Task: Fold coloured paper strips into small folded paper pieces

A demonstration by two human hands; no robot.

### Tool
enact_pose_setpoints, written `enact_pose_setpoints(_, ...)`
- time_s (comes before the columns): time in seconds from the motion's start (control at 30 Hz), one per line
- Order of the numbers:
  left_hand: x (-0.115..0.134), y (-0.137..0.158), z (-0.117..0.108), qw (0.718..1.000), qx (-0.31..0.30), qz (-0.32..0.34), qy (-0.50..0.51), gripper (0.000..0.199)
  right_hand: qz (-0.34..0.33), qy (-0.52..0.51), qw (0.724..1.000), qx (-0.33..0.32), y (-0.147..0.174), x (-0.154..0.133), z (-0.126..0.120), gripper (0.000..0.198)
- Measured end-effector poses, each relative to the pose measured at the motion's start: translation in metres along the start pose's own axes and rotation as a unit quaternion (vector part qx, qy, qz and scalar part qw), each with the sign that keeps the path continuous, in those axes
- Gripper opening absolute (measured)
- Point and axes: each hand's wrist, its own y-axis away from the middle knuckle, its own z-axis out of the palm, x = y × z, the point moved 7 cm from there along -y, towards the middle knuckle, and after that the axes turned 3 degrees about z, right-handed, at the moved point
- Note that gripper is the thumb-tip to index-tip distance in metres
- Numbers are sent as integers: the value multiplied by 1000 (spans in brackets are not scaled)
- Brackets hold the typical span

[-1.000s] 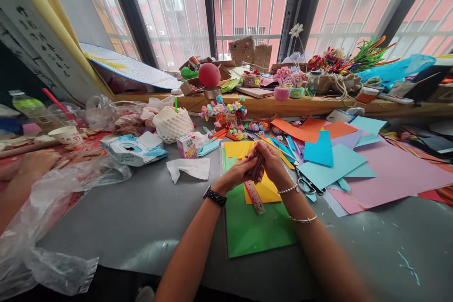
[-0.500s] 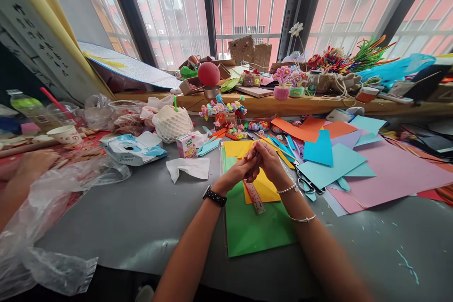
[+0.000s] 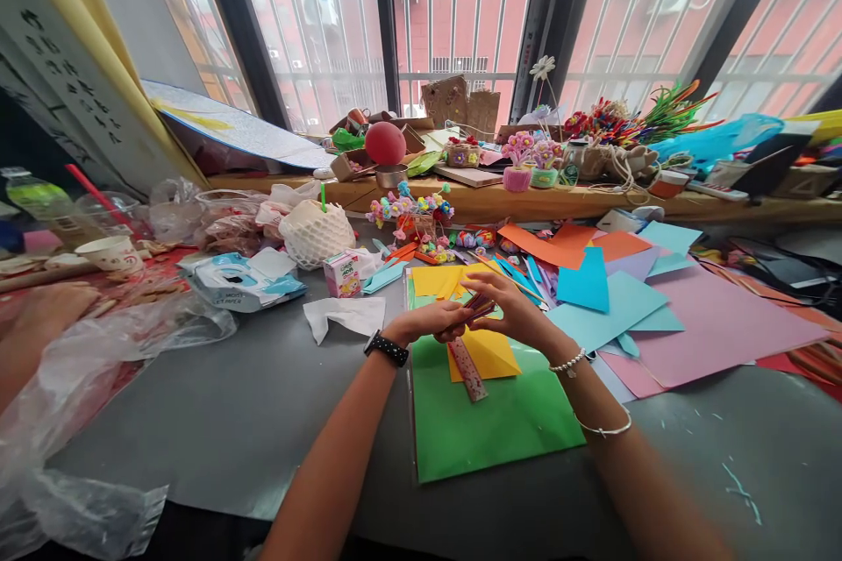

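My left hand (image 3: 434, 322) is closed round a small bundle of thin, dark purplish strips (image 3: 480, 307); their exact kind is too small to tell. My right hand (image 3: 513, 305) curves around the far ends of the bundle, thumb and fingers apart; whether it touches the strips I cannot tell. Both hands are above a green sheet (image 3: 487, 438) with yellow paper (image 3: 503, 358) on top. A pink patterned ruler (image 3: 468, 372) lies on the yellow paper, just below my left hand. A thin wooden stick (image 3: 519, 282) shows behind my right hand.
Coloured papers (image 3: 717, 316) spread to the right. A white tissue (image 3: 346, 316), a wet wipe pack (image 3: 240, 280) and a small carton (image 3: 342, 273) are on the left. Another person's hand (image 3: 59, 311) rests at the far left behind a clear plastic bag (image 3: 132, 359). Crafts line the wooden sill (image 3: 289, 187).
My right hand has come away from my left and opened to the right, where the two were clasped together. The strips now show between them. The view has shifted slightly.
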Motion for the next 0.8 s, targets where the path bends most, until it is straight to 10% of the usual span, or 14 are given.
enact_pose_setpoints(0.3,-9,5,14,989,-134,-31,62,38,30,-61,996,-57,16,0,10,43)
enact_pose_setpoints(0.8,0,10,12,994,-110,18,1,39,65,-101,993,-14,17,-8,3,17)
